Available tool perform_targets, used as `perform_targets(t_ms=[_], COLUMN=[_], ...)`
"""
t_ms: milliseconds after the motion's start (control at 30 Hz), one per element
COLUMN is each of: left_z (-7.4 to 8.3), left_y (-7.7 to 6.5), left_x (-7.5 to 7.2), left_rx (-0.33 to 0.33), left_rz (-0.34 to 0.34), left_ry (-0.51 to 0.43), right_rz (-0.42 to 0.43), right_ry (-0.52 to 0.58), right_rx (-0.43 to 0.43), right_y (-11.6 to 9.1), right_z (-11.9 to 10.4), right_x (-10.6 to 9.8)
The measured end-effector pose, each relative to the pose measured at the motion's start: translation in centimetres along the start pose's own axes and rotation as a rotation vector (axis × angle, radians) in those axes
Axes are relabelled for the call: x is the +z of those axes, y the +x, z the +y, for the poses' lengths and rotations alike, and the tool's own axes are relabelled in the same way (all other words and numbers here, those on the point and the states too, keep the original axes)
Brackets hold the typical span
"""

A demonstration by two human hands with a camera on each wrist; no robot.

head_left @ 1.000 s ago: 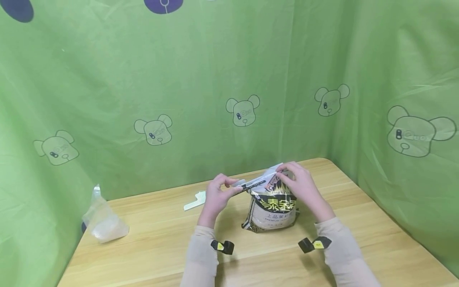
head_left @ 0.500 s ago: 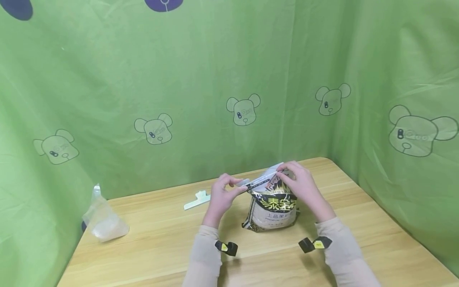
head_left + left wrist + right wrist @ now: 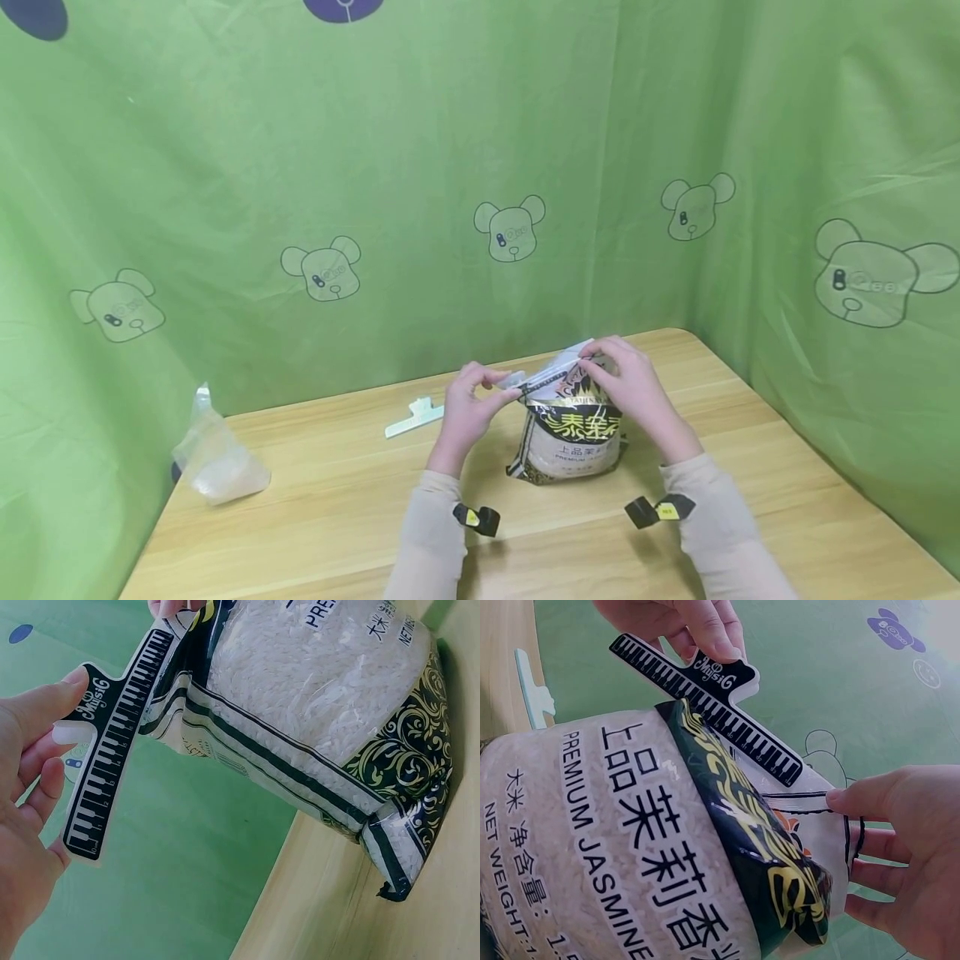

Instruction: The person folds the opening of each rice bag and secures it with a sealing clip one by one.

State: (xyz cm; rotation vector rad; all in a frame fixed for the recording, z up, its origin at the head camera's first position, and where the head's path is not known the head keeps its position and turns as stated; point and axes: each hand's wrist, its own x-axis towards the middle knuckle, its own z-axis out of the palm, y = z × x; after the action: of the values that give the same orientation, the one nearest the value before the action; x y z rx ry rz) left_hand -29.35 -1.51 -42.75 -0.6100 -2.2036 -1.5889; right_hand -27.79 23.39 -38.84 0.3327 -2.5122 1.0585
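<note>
A bag of rice stands on the table, its top folded over. My left hand pinches the handle of a black clip with piano-key print, thumb on the "Music" side. In the right wrist view the clip lies along the folded top of the rice bag. With thumb and fingers my right hand pinches the other end of that fold. How far the clip bites over the fold is hard to tell.
A pale green clip lies on the wooden table left of the bag. A clear plastic bag with white contents sits near the left edge. Green curtain encloses the back and sides.
My left hand has moved right and slightly up with the black clip, bringing it along the bag's folded top. My right hand keeps its pinch on the fold, almost still.
</note>
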Motion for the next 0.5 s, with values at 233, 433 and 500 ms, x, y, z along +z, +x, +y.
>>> perform_targets(t_ms=[233, 433, 500], left_z=[0.20, 0.28, 0.27], left_y=[0.00, 0.04, 0.09], left_x=[-0.02, -0.21, -0.34], left_rx=[-0.006, -0.048, -0.057], left_rz=[0.000, -0.026, -0.041], left_ry=[0.021, 0.028, 0.038], right_rz=[0.001, -0.015, -0.030], right_ry=[-0.009, -0.001, 0.008], right_rx=[-0.018, -0.029, -0.020], right_y=[-0.02, -0.01, -0.01], right_z=[0.18, 0.39, 0.55], right_x=[-0.11, -0.37, -0.54])
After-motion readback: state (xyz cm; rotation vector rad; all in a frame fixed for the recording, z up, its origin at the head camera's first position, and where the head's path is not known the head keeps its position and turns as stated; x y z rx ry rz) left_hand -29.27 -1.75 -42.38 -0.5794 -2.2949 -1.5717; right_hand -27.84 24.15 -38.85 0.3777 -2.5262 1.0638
